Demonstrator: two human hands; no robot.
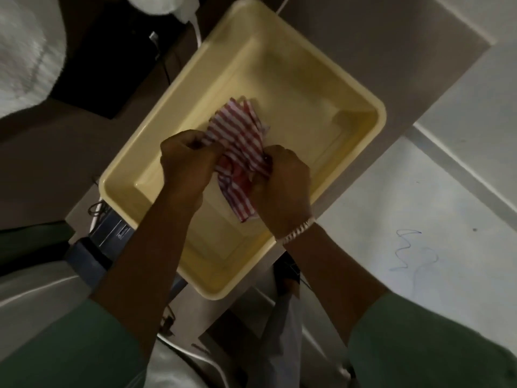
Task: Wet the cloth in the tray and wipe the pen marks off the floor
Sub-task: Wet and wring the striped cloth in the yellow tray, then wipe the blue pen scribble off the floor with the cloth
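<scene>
A red-and-white striped cloth (237, 135) is bunched over the middle of a pale yellow tray (372, 107). My left hand (186, 161) grips the cloth's left edge. My right hand (282, 183), with a pale bracelet at the wrist, clutches its lower right part, and a tail of cloth hangs below between the two hands. Blue pen marks (405, 249) squiggle across the light floor to the right of the tray. Whether the tray holds water I cannot tell.
The tray rests on a brownish surface (363, 37) with a ledge at the right. A dark box with cables (112, 231) lies at the tray's lower left. White fabric (25, 51) fills the upper left corner. Light floor (461, 191) spreads to the right.
</scene>
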